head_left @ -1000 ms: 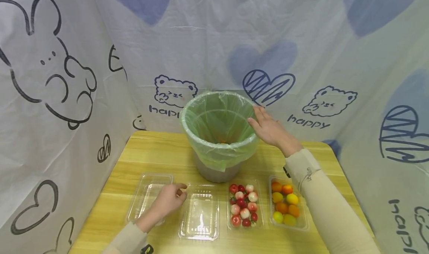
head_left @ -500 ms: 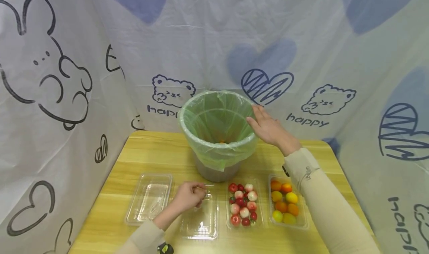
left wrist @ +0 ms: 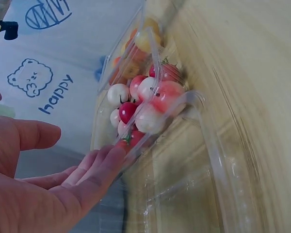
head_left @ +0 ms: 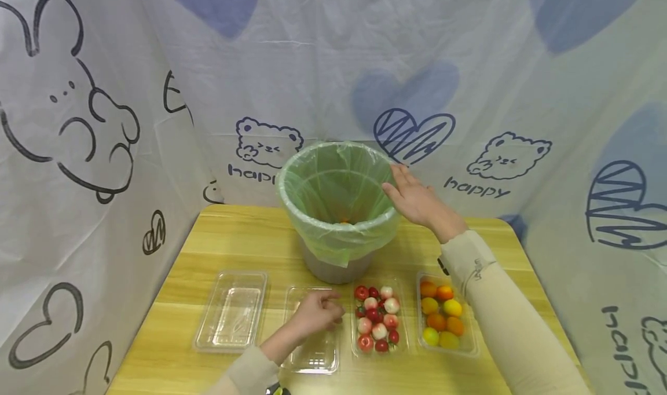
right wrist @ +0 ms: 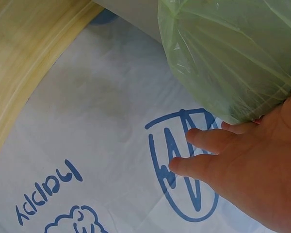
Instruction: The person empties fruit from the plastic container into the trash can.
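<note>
My left hand (head_left: 315,314) hovers over a bare clear plastic box (head_left: 311,357), its fingers loosely bent and holding nothing. Those fingertips point at the neighbouring box of small red and pink-white toy fruits (left wrist: 148,104), close to its near edge in the left wrist view. My right hand (head_left: 416,201) rests with straight fingers against the right rim of a bin (head_left: 336,270) lined with a green plastic bag (head_left: 344,238). In the right wrist view the fingers (right wrist: 203,167) lie beside the bag. A bit of orange shows deep inside the bin.
Another bare clear box (head_left: 231,314) sits at the left of the wooden table (head_left: 250,233). To the right stands a clear box with orange and yellow fruits (head_left: 440,319), beside the right forearm. A printed white cloth (head_left: 333,65) encloses the back and sides.
My left hand has moved right, from beside the left bare box, across the second one, toward the red fruits. The right hand stays at the bin's rim.
</note>
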The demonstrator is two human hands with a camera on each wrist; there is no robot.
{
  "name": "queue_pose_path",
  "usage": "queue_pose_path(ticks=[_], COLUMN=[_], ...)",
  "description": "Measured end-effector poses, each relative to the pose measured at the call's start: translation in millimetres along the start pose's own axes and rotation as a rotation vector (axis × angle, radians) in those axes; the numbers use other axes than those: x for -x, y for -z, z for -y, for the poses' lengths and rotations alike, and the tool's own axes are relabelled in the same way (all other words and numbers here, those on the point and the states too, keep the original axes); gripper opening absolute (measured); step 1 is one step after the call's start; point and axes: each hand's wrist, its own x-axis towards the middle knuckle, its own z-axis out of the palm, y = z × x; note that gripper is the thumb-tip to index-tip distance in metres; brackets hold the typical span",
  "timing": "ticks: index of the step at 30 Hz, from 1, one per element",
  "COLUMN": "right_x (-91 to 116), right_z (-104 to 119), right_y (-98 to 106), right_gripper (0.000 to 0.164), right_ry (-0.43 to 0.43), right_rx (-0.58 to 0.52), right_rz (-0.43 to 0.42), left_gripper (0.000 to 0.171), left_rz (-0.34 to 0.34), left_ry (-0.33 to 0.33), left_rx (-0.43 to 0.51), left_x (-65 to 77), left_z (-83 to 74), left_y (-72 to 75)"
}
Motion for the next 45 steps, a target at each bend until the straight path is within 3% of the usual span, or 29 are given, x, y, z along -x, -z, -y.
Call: queue_pose_path(ticks=[16, 27, 32, 40, 45], right_x=[1, 0, -2, 0, 0], right_z=[1, 0, -1, 0, 0], right_y=[-1, -1, -2, -2, -1], right_gripper=[0.075, 0.074, 0.075, 0.076, 0.075], right_ry=[0.006, 0.005, 0.003, 0.001, -0.002], right_rx=[0.007, 0.010, 0.009, 0.013, 0.015], right_rz=[-0.003, -0.004, -0.004, -0.001, 0.000], left_gripper=[0.061, 0.061, 0.065, 0.063, 0.066], left_rz=[-0.025, -0.059, -0.074, -0.148, -0.174], left_ry=[0.070, 0.032, 0.044, 0.001, 0.010], left_rx=[-0.057, -0.171, -0.166, -0.278, -0.303], left_x=[-8.1, -16.1, -17.9, -22.5, -24.0], left_z=[-2.3, 7.6, 11.8, 14.9, 16.9], left_y=[-23.7, -32.1, -38.9, -47.6, -50.6])
